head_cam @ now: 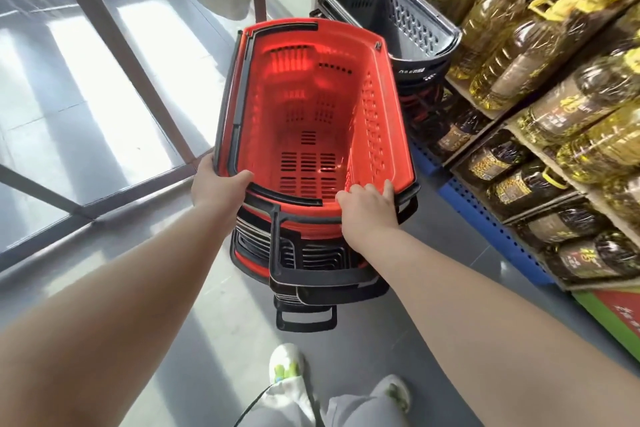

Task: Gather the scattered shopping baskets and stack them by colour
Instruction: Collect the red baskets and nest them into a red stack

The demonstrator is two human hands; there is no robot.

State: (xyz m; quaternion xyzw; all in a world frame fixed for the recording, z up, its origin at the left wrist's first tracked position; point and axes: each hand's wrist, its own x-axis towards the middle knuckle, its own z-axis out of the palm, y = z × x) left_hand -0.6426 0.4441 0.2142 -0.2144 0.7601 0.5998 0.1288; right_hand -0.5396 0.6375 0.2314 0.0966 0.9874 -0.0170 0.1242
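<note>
At the far left a brown-framed glass door (114, 55) stands over the grey floor (207, 329).

The left hand (216, 184) grips the near left corner of the red basket (372, 107). Its thumb lies over the rim and the fingers go under the outer edge.

The basket's long axis runs away from the person. Its narrow near end sits between the two hands, and its far end points towards the door and leans slightly right. Its mouth faces up and its slotted bottom is in full view. It sits nested on top of a stack of red baskets (304, 229) on the floor. The black handles (322, 276) of that stack jut out towards the person below the hands.

The right hand (367, 210) holds the near right corner, with its fingers curled over the rim into the basket. So the basket lies ahead of both hands and between them.

Just beyond the far right corner stands a dark grey basket (412, 21), mouth up, on top of its own dark stack (415, 73).

Along the right side, shelves (485, 107) carry rows of large yellow oil bottles (512, 55).

At the lower edge are the person's light shoes (285, 371).
</note>
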